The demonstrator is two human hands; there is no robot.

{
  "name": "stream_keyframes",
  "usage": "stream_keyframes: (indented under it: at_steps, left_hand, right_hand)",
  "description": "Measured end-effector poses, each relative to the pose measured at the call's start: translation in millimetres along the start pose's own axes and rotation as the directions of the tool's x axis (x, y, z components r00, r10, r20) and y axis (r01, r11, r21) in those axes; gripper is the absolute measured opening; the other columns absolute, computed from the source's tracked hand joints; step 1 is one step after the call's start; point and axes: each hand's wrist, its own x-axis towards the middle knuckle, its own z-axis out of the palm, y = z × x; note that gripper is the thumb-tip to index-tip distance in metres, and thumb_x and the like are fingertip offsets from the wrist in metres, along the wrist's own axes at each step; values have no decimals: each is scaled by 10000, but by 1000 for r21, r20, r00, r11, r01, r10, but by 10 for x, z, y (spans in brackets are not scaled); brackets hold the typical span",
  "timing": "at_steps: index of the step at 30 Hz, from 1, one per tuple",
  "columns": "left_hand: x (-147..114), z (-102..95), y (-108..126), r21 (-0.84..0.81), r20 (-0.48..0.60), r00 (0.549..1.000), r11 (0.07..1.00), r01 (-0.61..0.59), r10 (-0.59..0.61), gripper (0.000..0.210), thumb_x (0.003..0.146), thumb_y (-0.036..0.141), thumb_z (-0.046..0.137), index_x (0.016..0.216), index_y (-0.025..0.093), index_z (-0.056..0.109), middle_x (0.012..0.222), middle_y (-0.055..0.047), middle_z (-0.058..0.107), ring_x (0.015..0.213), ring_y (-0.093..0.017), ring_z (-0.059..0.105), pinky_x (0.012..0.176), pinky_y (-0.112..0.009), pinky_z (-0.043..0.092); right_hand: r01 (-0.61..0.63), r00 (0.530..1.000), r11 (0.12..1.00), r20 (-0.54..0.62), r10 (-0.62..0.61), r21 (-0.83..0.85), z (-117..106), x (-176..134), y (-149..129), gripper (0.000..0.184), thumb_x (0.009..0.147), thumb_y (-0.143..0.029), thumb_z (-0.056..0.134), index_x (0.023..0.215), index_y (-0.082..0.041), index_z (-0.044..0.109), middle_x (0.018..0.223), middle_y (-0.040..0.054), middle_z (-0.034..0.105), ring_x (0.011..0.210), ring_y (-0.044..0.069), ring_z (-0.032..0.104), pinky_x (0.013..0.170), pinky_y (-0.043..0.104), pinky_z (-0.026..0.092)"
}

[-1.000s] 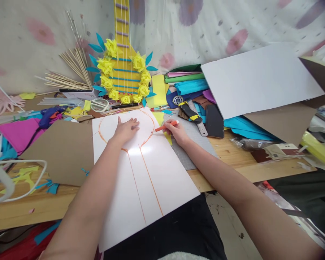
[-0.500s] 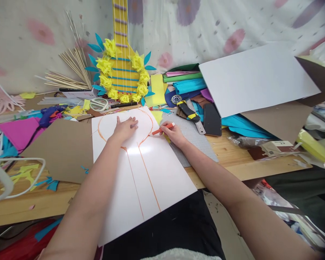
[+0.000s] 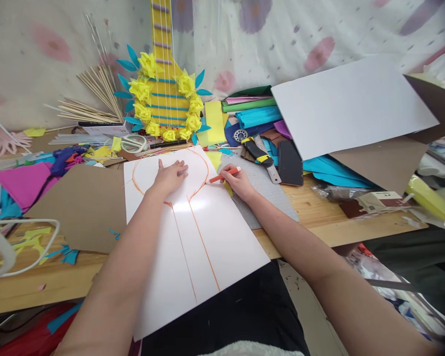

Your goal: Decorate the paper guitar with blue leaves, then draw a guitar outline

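Observation:
A large white board [image 3: 230, 247] lies over the table's front edge, its near end above my lap. On it is an orange outline, rounded at the far end, with two straight lines running toward me. My left hand [image 3: 169, 178] rests flat inside the rounded part, fingers spread on the board. In my right hand [image 3: 238, 181] is an orange marker [image 3: 226, 174], pinched between the fingers. Its tip is at the right side of the curve; whether it touches the board I cannot tell.
Behind the board stands a yellow guitar-shaped craft [image 3: 168, 99] with yellow paper flowers. To the right are a utility knife [image 3: 257, 152], a phone [image 3: 290, 163], a grey cutting mat [image 3: 259, 188] and a white sheet [image 3: 352, 109]. Brown cardboard [image 3: 85, 207], scissors [image 3: 134, 143] and wooden sticks [image 3: 104, 94] lie left.
The marker and my right hand have moved slightly up and right along the curve. My left hand stays flat on the board. The view has shifted a little.

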Motion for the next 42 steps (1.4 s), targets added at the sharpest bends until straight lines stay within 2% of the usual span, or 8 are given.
stream_keyframes:
  at_steps: [4,10,16,22,28,34,39,42]
  left_hand:
    - [-5,-6,2,11,7,1000,1000,-1,1,401,899,286,379,1267,299,539,1449,-4,387,1373,-178,310,1127,-555,-92]
    - [-2,-9,11,33,13,1000,999,4,-4,405,899,283,379,1273,315,531,1448,5,388,1369,-185,318,1126,-565,-77]
    - [18,28,-33,40,-5,1000,999,-18,18,410,900,295,369,1274,324,535,1445,11,395,1369,-200,318,1128,-566,-72]
    - [37,45,-62,48,-7,1000,999,-26,26,410,899,302,377,1277,329,532,1443,13,402,1368,-201,320,1126,-568,-79]
    - [23,32,-40,43,-6,1000,999,-22,22,410,897,297,376,1274,319,538,1442,9,402,1367,-203,322,1129,-566,-72]
    - [17,22,-28,49,3,1000,999,-17,16,410,900,299,371,1276,319,532,1446,3,396,1368,-190,320,1126,-564,-74]
    - [27,31,-43,33,2,1000,999,-26,26,417,894,295,373,1279,314,533,1445,3,397,1369,-201,318,1124,-568,-82]
    - [31,36,-50,19,-7,1000,999,-25,26,421,887,292,380,1276,320,537,1440,1,402,1365,-204,328,1125,-562,-86]
  right_hand:
    - [12,993,1000,-115,-12,6,-28,25,13,165,727,-351,536,692,-191,517,578,-24,552,572,107,496,559,244,370]
    - [-13,999,1000,-31,13,15,-22,24,3,154,712,-336,538,683,-186,521,550,-35,533,532,94,472,554,241,365]
    - [15,992,999,-124,-11,28,-39,81,24,174,732,-361,538,710,-194,496,592,-26,544,564,102,480,540,236,351]
    - [-26,999,999,-28,27,22,-51,64,7,179,732,-357,542,691,-185,512,556,-25,538,517,87,432,512,232,320]
    - [-19,996,999,-91,23,44,-55,107,56,255,749,-444,552,764,-199,481,629,-31,568,452,67,390,455,226,304]
    - [-16,999,999,-44,18,35,-51,100,46,262,744,-435,574,714,-190,486,560,-33,545,468,71,410,466,223,316]
    - [-28,997,998,-76,32,52,-48,120,61,289,755,-475,562,791,-200,479,659,-28,600,432,65,399,424,226,314]
    - [-8,998,999,-70,12,52,-51,125,78,307,755,-492,566,775,-198,479,639,-30,590,446,68,413,439,224,335]
